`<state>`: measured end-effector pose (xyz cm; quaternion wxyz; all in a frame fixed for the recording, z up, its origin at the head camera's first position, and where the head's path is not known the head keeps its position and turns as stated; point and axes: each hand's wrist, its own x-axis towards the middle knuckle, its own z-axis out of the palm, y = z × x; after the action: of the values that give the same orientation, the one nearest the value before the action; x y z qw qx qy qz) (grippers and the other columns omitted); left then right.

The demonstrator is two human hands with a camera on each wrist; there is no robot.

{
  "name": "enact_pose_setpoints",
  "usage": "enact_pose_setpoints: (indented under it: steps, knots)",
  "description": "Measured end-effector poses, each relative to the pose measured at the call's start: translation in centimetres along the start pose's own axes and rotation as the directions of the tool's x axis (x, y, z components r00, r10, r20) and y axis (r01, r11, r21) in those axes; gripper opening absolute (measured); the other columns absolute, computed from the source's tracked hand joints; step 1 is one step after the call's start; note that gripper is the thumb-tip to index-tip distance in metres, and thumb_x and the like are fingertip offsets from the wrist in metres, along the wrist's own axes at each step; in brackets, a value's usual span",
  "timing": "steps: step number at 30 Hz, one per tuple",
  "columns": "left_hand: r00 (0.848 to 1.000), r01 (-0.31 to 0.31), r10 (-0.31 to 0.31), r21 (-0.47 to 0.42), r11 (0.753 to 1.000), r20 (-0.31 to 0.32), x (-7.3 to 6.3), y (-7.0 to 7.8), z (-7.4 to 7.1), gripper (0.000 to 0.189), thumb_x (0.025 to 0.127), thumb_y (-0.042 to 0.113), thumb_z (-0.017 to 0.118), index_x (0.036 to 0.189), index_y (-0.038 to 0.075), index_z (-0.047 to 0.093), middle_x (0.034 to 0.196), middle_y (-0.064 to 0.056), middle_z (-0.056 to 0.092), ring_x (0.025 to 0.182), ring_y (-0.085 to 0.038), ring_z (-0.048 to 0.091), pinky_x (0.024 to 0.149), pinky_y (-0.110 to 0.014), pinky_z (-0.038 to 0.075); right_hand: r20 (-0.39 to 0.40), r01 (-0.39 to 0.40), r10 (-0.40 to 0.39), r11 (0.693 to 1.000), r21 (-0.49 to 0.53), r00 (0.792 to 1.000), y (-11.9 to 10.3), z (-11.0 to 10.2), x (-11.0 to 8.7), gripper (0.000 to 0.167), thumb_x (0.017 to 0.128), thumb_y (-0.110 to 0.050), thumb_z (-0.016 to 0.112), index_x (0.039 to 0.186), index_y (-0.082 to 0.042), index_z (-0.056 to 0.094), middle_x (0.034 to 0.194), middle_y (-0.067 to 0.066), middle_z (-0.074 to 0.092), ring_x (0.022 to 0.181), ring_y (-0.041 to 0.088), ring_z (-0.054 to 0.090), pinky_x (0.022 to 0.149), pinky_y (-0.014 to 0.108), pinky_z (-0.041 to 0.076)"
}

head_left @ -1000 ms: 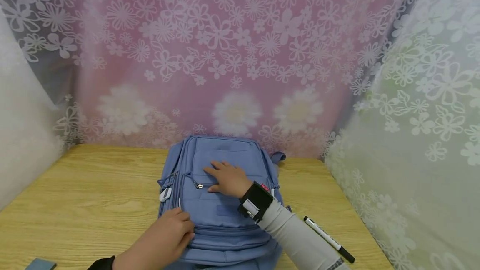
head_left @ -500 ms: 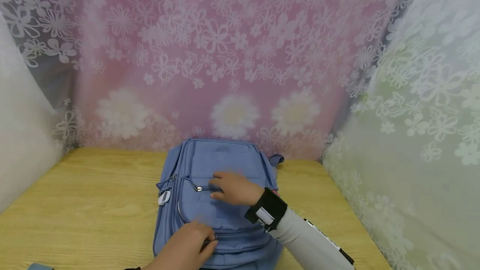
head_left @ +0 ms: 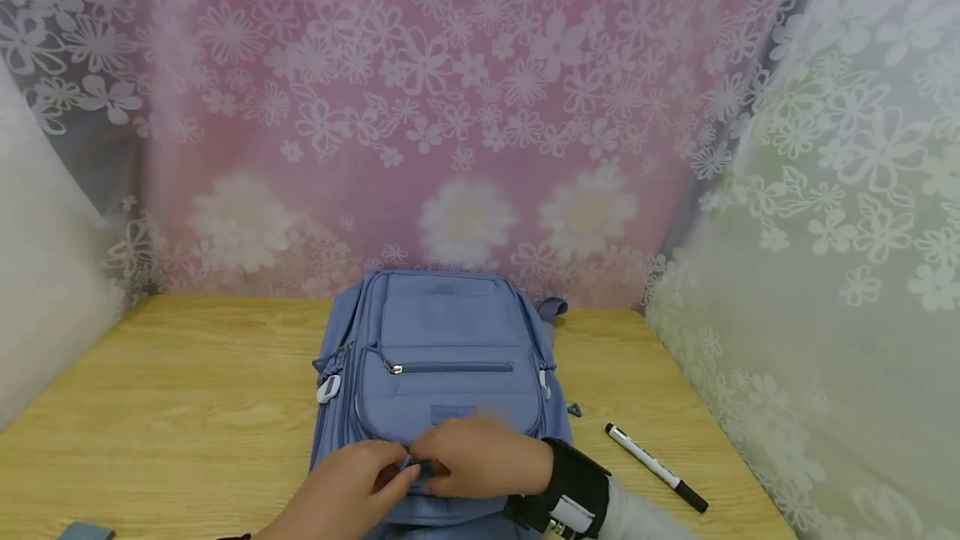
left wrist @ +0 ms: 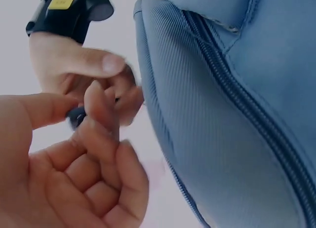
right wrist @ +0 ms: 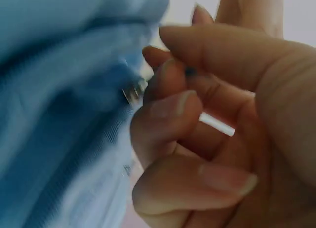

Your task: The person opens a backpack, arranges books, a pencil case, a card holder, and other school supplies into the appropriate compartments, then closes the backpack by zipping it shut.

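Observation:
A blue backpack (head_left: pixel 450 315) lies on the wooden table, its front facing up. In the head view my left hand (head_left: pixel 348 482) and right hand (head_left: pixel 483 457) meet at the bag's lower front. My left thumb and index finger pinch a small dark zipper pull (left wrist: pixel 76 117), as the left wrist view shows. Right beside it, my right hand's fingers are curled, with the thumb close to the index finger; I cannot tell whether they hold anything. Near them in the right wrist view is a metal zipper slider (right wrist: pixel 132 92) on the bag.
A black-and-white marker (head_left: pixel 656 467) lies on the table (head_left: pixel 187 407), right of the backpack. At the front left edge is a small blue-grey flat thing (head_left: pixel 86 532). Flowered curtains (head_left: pixel 450 107) enclose the table at the back and sides.
My left hand has moved right along the bag's lower front. My right hand has come down from the front pocket to meet it, uncovering the pocket's zipper.

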<state>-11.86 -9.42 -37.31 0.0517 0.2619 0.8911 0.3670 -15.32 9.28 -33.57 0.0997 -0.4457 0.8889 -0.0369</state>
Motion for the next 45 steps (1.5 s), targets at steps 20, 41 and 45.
enact_pose_setpoints:
  steps: [20,41,45]
  knots:
    - [0.953,-0.205,0.297,0.600,0.773,-0.057,1.8,-4.5,-0.6,0.046,0.077,0.023,0.073,0.121,0.025,0.062,0.132,0.004,0.056,0.124,-0.024,0.050,0.107,-0.046,0.036,-0.078,0.019,-0.005,0.983,0.182,0.997,0.3,1.5,-1.5,0.012,0.096,-0.013,0.049,0.098,-0.016,0.060,0.085,-0.007,0.059,0.066,-0.005,0.045,0.064,0.009,0.042]
    - [0.940,-0.237,0.327,0.496,0.835,-0.101,2.2,-5.0,-1.0,0.035,0.084,0.015,0.066,0.117,0.026,0.065,0.121,0.009,0.063,0.116,-0.020,0.057,0.095,-0.032,0.049,-0.282,-0.328,0.331,0.943,0.058,0.901,3.4,1.3,-8.2,0.006,0.093,-0.017,0.056,0.088,-0.020,0.057,0.057,-0.013,0.041,0.045,0.001,0.029,0.042,0.018,0.025]
    - [0.940,-0.256,0.331,0.474,0.843,-0.080,2.3,-5.2,-1.4,0.036,0.084,0.015,0.066,0.118,0.026,0.064,0.122,0.009,0.062,0.117,-0.021,0.056,0.095,-0.031,0.050,-0.343,-0.412,0.380,0.911,-0.023,0.859,5.2,1.0,-9.8,0.010,0.091,-0.012,0.058,0.086,-0.021,0.058,0.055,-0.013,0.037,0.045,0.002,0.026,0.042,0.019,0.020]
